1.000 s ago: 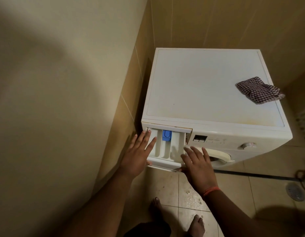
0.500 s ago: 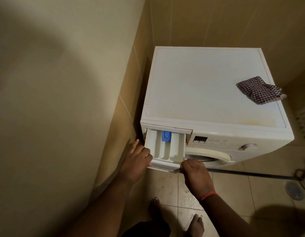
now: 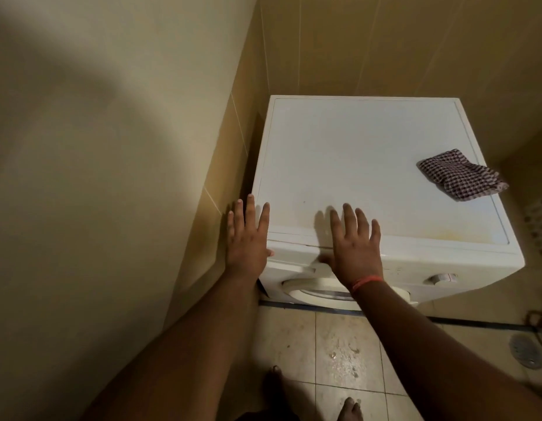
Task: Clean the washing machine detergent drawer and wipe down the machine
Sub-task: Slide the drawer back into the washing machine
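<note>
Both my hands were flat and spread wide, holding nothing. My left hand (image 3: 247, 238) lay at the near left corner of the washing machine (image 3: 363, 165), thumb against its front. My right hand (image 3: 354, 241) hung over the front top edge, fingers straight. The detergent drawer (image 3: 294, 259) sat between my hands, just below my fingers, flush in the machine front. The checked cloth (image 3: 459, 174) lay well off to my right hand's far side, on the lid.
</note>
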Motion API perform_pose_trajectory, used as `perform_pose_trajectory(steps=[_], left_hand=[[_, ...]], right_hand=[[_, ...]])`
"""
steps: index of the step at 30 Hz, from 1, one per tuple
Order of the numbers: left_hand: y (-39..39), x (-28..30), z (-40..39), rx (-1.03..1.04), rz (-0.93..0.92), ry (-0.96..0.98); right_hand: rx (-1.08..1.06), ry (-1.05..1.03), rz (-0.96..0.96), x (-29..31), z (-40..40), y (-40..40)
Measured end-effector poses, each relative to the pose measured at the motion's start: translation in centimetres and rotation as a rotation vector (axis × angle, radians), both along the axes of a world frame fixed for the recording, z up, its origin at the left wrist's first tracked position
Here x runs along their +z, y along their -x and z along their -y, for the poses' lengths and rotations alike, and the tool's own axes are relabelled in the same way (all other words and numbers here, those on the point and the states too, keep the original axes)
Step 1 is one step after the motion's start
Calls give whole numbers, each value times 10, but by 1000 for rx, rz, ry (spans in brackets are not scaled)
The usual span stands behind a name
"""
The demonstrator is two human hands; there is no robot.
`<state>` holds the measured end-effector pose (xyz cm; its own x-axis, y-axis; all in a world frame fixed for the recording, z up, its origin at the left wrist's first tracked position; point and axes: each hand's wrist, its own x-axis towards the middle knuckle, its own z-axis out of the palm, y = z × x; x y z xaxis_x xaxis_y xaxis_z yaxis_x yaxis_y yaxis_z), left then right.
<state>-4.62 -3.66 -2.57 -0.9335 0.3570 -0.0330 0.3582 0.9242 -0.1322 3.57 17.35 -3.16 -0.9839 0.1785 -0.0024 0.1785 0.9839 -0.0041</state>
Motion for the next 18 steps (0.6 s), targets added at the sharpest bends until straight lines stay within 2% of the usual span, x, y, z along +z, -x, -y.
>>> perform_pose_trajectory(steps=[3,9,18], left_hand=[[16,-5,-2,-47,2,50],[12,-19,4,-45,27,47],[-2,7,-16,-198,115,-6]], right_hand=[[62,-48,57,-3,-3,14],[46,4,24,-17,3,8],[38,47,133,-1,5,1]])
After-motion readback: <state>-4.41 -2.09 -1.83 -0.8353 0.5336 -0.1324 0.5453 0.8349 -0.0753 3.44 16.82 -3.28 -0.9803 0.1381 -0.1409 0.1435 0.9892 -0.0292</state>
